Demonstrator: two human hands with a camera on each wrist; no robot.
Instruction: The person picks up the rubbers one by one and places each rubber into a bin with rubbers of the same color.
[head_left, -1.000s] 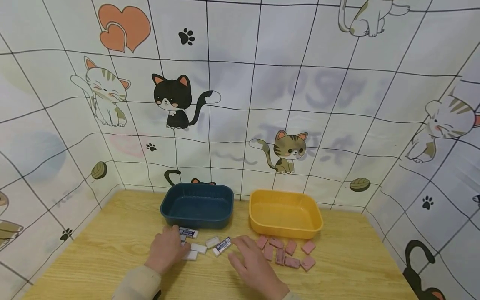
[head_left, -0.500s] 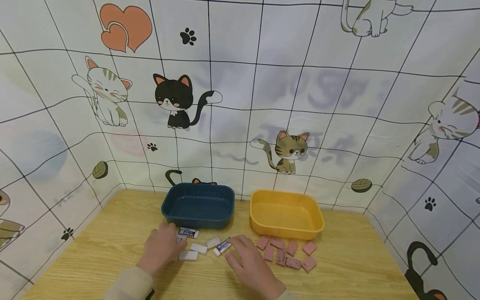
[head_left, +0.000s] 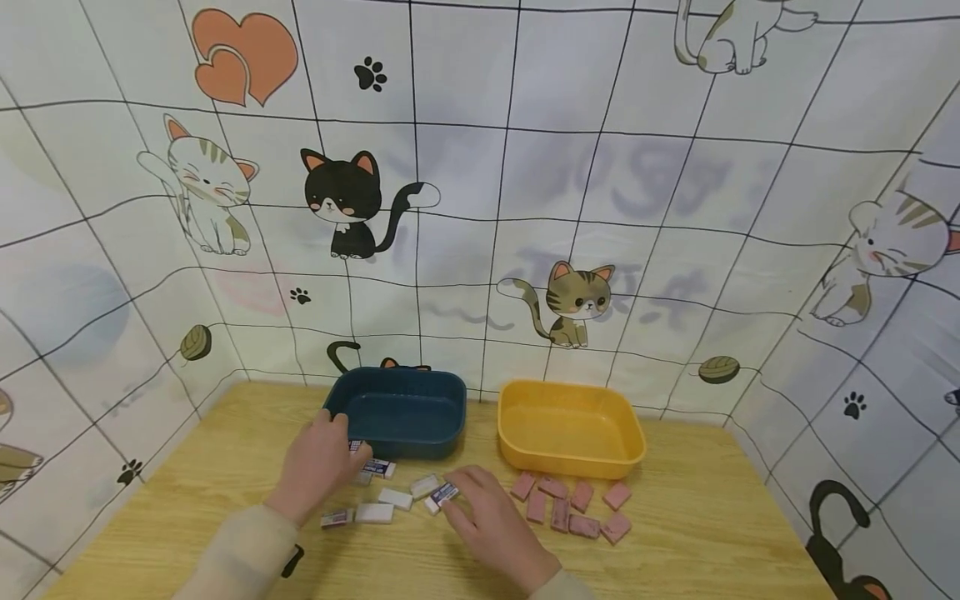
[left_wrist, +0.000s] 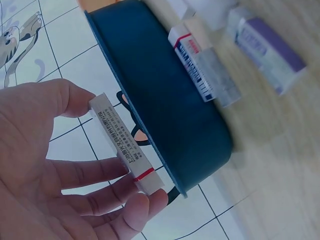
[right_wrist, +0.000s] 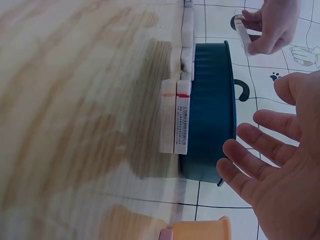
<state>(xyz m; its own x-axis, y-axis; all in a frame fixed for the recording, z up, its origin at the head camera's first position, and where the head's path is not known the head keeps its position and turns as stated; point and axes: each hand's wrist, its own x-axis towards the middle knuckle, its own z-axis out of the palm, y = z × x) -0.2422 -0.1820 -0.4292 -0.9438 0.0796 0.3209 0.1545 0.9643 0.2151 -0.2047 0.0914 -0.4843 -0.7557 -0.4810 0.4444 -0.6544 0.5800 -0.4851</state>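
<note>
My left hand is at the front left of the blue tray, raised beside its rim. In the left wrist view its thumb and fingertips pinch a white eraser with a red stripe and printed text. My right hand is low over the table, fingers relaxed and spread, with nothing in its grasp in the right wrist view. An eraser with a dark printed sleeve lies just by its fingertips. More white erasers lie loose between the hands, some in sleeves; one sleeved eraser lies nearest the left forearm.
A yellow tray stands to the right of the blue one. Several pink erasers or blocks lie in front of it. Cloth printed with cats and grid lines rises behind the wooden table.
My left hand has lifted an eraser from the left group and moved it up toward the blue tray's rim. A sleeved eraser it was covering now shows. The right hand has barely shifted.
</note>
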